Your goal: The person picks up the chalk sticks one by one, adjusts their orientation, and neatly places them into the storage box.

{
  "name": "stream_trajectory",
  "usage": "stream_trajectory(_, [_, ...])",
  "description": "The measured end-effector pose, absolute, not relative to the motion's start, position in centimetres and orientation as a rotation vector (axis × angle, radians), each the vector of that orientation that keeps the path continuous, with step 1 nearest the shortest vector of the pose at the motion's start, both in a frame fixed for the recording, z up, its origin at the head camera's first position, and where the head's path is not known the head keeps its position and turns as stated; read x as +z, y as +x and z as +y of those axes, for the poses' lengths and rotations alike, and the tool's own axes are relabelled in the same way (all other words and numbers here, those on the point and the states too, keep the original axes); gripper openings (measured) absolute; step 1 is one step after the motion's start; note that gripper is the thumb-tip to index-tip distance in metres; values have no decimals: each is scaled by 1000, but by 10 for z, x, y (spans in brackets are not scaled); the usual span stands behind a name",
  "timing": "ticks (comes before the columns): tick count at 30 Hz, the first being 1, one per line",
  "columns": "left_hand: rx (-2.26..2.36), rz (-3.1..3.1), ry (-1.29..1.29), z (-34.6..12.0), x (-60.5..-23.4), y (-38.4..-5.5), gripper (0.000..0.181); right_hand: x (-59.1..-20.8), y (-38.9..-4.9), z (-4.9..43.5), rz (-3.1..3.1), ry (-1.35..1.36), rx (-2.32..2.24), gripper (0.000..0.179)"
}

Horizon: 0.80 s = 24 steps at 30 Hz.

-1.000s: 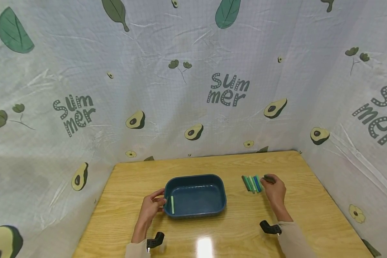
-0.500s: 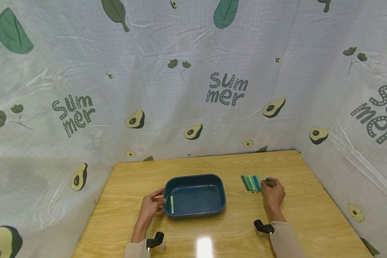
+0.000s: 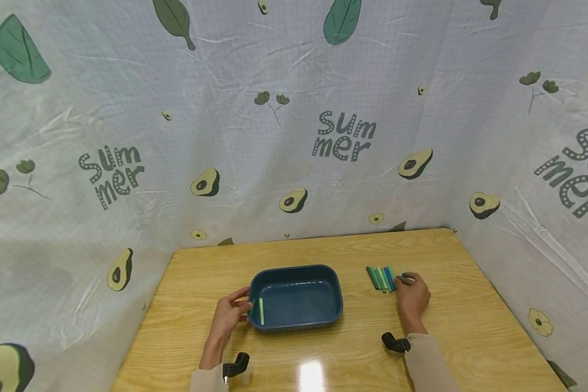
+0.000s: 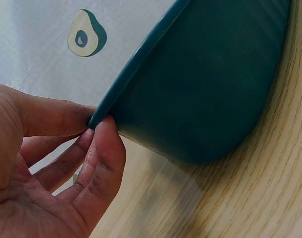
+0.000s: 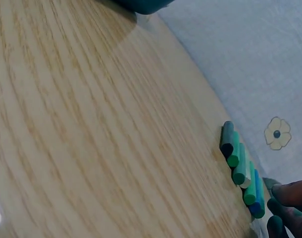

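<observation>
My left hand (image 3: 230, 314) holds the left rim of a dark blue-teal rectangular tray (image 3: 340, 296). The left wrist view shows the thumb and fingers pinching the tray's rim (image 4: 136, 62). Inside the tray, against its left side, lies one pale green chalk stick (image 3: 262, 311). To the right, a row of chalk sticks in greens and blue (image 3: 381, 279) lies side by side on the table. My right hand (image 3: 412, 296) is at the right end of that row, fingers bent and fingertips (image 5: 276, 225) darkened. I cannot tell whether it pinches a stick.
The light wooden table (image 3: 294, 354) ends at a white cloth (image 3: 255, 163) printed with avocados and leaves, hanging behind it and along both sides. Each wrist wears a black camera; the right one (image 3: 396, 343) is above the table's front part.
My right hand has shifted slightly left and toward me, close in at the right end of the chalk row. The left hand and the tray look unchanged.
</observation>
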<state>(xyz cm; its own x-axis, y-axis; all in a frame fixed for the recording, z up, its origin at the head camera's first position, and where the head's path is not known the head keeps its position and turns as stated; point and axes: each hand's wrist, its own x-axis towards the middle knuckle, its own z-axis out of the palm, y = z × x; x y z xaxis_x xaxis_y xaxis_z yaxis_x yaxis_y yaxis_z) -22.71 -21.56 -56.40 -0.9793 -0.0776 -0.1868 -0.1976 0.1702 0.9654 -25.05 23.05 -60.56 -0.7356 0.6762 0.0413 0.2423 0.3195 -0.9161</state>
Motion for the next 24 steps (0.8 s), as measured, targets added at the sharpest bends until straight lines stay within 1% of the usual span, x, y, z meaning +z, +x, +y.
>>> stream_trajectory(11, [1949,2330,-252,-216,-562,-226,48,-611,-255,220,-2174,-796,1343,31])
stream_trajectory(18, [1945,2335,-280,-215,-564,-228,47,-613,-259,216,-2158,-815,1336,30])
stream_trajectory(24, [1944,2336,-267,-215,-561,-225,48,-610,-259,212,-2146,-823,1311,28])
